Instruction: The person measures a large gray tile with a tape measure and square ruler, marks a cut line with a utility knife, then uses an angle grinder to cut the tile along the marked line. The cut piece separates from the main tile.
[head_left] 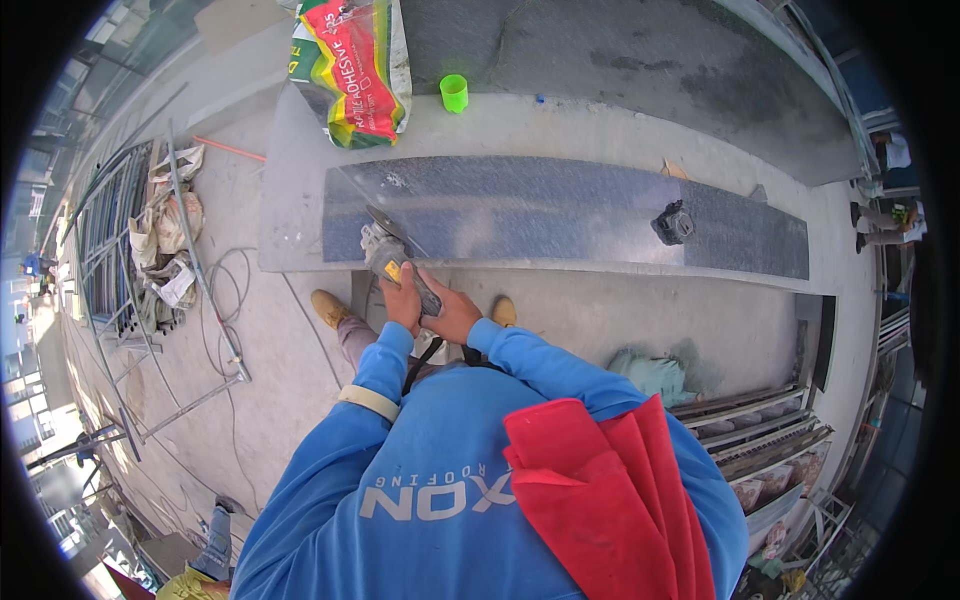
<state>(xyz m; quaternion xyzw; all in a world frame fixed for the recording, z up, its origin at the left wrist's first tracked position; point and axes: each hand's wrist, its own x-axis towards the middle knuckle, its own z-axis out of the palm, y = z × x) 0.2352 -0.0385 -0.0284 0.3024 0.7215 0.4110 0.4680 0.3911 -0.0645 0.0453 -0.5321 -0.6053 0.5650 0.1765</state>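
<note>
With both hands I hold an angle grinder point(383, 252), grey with a yellow label and a thin cutting disc. My left hand point(402, 301) is wrapped round its body, just behind the head. Farther back on the handle, my right hand point(455, 314) grips too. The disc sits at the left part of a long dark stone slab point(560, 215), by a thin pale line across the surface. Whether the disc touches the stone, I cannot tell. A dark, rounded object point(673, 223) of unclear kind rests on the slab's right part.
Beyond the slab stand a red and yellow adhesive bag point(360, 75) and a bright green cup point(453, 93). A larger grey slab point(640, 70) lies behind. Metal frames point(110, 230), sacks point(180, 222) and loose cables point(232, 300) are at left. Stacked rails point(765, 440) lie at right.
</note>
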